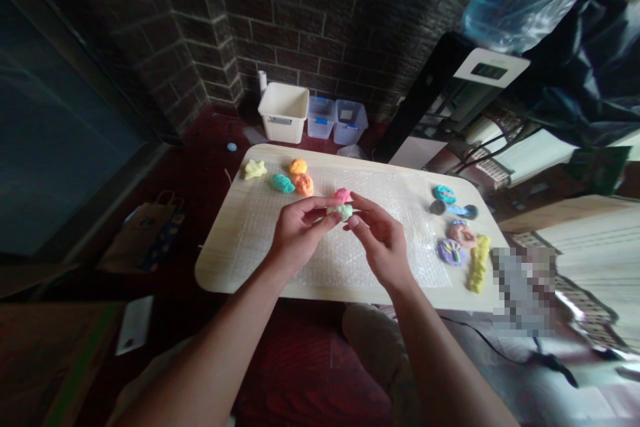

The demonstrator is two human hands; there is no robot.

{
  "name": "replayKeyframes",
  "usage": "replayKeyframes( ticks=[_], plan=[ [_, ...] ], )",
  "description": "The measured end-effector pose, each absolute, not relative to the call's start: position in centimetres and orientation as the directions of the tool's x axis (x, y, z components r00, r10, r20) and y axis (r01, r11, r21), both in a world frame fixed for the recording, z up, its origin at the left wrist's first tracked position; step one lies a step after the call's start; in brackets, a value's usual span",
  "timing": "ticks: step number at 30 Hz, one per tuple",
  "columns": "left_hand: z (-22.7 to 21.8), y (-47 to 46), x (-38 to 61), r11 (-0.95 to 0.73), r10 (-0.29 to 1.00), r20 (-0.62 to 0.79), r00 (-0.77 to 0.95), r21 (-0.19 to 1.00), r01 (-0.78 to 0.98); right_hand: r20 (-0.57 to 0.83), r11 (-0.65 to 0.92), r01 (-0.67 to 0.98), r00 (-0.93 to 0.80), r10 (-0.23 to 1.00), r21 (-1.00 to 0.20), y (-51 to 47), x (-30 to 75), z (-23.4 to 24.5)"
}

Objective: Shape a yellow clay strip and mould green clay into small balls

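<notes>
My left hand (pixel 296 230) and my right hand (pixel 379 237) meet over the middle of a small wooden table (pixel 225 267). Between their fingertips they pinch a pale green lump of clay (pixel 343 211). A pink clay piece (pixel 342 195) lies just behind it; whether it touches the green lump I cannot tell. A sheet of bubble wrap (pixel 330 260) covers the table under my hands.
Yellow (pixel 254 169), teal (pixel 282 183) and orange (pixel 301 175) clay shapes lie at the table's far left. Several clay figures in blue, purple and yellow (pixel 463 237) sit at the right. A white bin (pixel 283 112) and clear boxes (pixel 336 121) stand by the brick wall.
</notes>
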State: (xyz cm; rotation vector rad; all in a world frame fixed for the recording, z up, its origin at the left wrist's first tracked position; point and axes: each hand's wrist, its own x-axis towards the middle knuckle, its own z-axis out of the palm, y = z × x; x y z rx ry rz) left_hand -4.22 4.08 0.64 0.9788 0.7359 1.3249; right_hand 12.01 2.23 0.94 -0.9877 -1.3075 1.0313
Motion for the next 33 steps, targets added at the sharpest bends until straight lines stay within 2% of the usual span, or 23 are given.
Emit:
replayKeyframes(
  ticks=[3, 7, 11, 16, 21, 26, 33],
  plan=[
    [0.76, 3.93, -4.08, -0.052, 0.983, 0.124, 0.138, 0.897, -0.438, 0.176, 0.177, -0.047, 0.024, 0.984, -0.983, 2.40, 12.07, 0.88],
    [0.70, 3.72, -4.00, -0.060, 0.974, 0.151, 0.169, 0.891, -0.449, 0.146, 0.147, -0.044, 0.018, 0.989, -0.988, 2.52, 11.93, 0.89],
    [0.50, 3.75, -4.20, -0.008, 0.968, 0.105, 0.229, 0.922, -0.388, 0.159, 0.160, -0.069, 0.019, 0.987, -0.985, 2.37, 11.72, 0.82],
    [-0.13, 4.05, -4.49, 0.045, 0.980, 0.022, 0.199, 0.944, -0.328, 0.212, 0.213, -0.063, 0.016, 0.977, -0.975, 2.25, 11.69, 0.62],
    [-0.06, 4.12, -4.27, -0.001, 0.986, 0.065, 0.152, 0.921, -0.390, 0.178, 0.178, -0.089, 0.014, 0.984, -0.980, 2.32, 11.55, 0.82],
    [0.26, 3.98, -4.15, -0.054, 0.989, 0.101, 0.105, 0.926, -0.374, 0.109, 0.109, -0.084, -0.001, 0.994, -0.990, 2.50, 11.65, 0.44],
    [-0.04, 4.11, -4.24, 0.005, 0.988, 0.060, 0.143, 0.908, -0.419, 0.142, 0.142, -0.079, 0.007, 0.990, -0.987, 2.50, 11.72, 0.65]
  ],
)
